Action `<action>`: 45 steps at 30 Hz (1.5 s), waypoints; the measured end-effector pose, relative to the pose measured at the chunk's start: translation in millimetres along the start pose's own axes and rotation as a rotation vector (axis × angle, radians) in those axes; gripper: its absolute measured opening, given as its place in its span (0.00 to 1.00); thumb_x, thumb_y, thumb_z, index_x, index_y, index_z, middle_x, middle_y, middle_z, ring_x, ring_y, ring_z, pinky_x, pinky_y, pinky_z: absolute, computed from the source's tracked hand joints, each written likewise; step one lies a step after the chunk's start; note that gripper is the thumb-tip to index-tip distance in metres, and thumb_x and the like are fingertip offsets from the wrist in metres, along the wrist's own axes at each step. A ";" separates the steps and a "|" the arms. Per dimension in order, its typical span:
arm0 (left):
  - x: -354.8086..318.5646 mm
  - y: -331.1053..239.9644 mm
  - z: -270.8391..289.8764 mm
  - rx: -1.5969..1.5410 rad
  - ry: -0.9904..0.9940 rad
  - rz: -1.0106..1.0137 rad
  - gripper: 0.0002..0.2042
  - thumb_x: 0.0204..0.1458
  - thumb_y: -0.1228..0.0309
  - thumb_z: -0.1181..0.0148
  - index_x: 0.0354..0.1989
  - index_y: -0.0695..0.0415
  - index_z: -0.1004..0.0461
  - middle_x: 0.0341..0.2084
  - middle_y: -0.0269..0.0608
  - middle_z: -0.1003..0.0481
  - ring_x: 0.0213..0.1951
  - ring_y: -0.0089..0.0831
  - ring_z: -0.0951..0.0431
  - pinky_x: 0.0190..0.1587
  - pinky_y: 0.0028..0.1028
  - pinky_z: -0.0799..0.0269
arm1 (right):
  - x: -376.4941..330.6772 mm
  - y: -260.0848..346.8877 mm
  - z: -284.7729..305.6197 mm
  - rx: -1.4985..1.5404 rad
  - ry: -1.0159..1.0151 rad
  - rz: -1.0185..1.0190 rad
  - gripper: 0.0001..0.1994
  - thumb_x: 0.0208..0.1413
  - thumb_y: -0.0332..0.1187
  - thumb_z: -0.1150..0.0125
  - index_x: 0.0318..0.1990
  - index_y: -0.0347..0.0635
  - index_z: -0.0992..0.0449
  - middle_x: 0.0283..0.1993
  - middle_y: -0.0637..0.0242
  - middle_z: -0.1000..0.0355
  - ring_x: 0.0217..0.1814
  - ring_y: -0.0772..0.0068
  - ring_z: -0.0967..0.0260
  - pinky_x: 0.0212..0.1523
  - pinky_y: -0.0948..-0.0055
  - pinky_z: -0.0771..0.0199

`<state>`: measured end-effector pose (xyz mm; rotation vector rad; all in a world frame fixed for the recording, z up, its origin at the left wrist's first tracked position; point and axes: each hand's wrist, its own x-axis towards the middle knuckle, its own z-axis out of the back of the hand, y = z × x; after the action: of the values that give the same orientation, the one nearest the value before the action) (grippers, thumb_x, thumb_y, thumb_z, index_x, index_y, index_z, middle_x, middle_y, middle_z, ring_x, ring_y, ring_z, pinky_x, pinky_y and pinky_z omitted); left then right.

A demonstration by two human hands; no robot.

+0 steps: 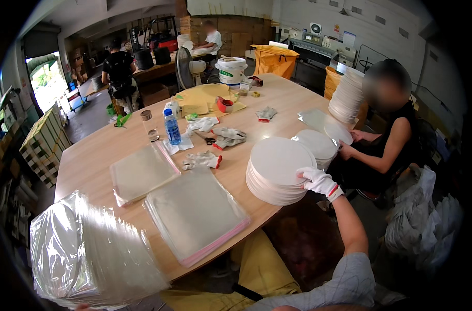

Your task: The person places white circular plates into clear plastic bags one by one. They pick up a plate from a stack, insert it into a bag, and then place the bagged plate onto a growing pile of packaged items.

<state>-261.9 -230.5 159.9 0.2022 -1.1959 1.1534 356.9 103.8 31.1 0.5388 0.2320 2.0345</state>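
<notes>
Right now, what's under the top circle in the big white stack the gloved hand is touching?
Under the top circle you can see the edges of more white circles. Their flat faces are mostly hidden, and so is the table right beneath.

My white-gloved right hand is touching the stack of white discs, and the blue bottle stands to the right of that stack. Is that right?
Not quite: the head view shows the blue bottle standing left of the stack of white discs. Your white-gloved right hand is touching that stack.

Overexposed daylight in doorway [45,82], far left beyond gloved right hand [317,180]; strong glare on plastic bags [65,243], lower left; deep shadow below hand; fisheye-bent edges, black corners.
</notes>
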 end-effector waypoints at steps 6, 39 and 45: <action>10.8 -28.4 -50.4 0.075 0.252 0.058 0.08 0.45 0.69 0.43 0.23 0.62 0.24 0.20 0.45 0.24 0.27 0.41 0.22 0.35 0.36 0.27 | 8.6 -4.6 1.7 -0.135 -0.035 0.245 0.14 0.42 0.27 0.39 0.40 0.36 0.26 0.48 0.60 0.31 0.45 0.59 0.31 0.45 0.70 0.30; -65.0 135.6 -309.0 -0.894 0.205 0.745 0.20 0.47 0.84 0.49 0.50 0.62 0.40 0.44 0.41 0.30 0.48 0.28 0.31 0.50 0.28 0.35 | 54.3 128.8 -184.1 0.949 0.147 -0.098 0.25 0.49 0.27 0.46 0.55 0.33 0.45 0.37 0.64 0.34 0.36 0.80 0.37 0.35 0.78 0.34; -80.5 129.6 -321.3 -0.671 -0.016 0.793 0.19 0.43 0.84 0.50 0.46 0.63 0.40 0.38 0.42 0.30 0.42 0.31 0.29 0.45 0.28 0.33 | 53.1 140.4 -197.0 0.868 0.099 0.043 0.20 0.49 0.25 0.51 0.52 0.36 0.42 0.36 0.62 0.32 0.37 0.73 0.34 0.40 0.73 0.33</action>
<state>-157.3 -5.4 -94.8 -0.8401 -1.6700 1.3266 133.6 90.6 -75.2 0.9651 1.1973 1.9352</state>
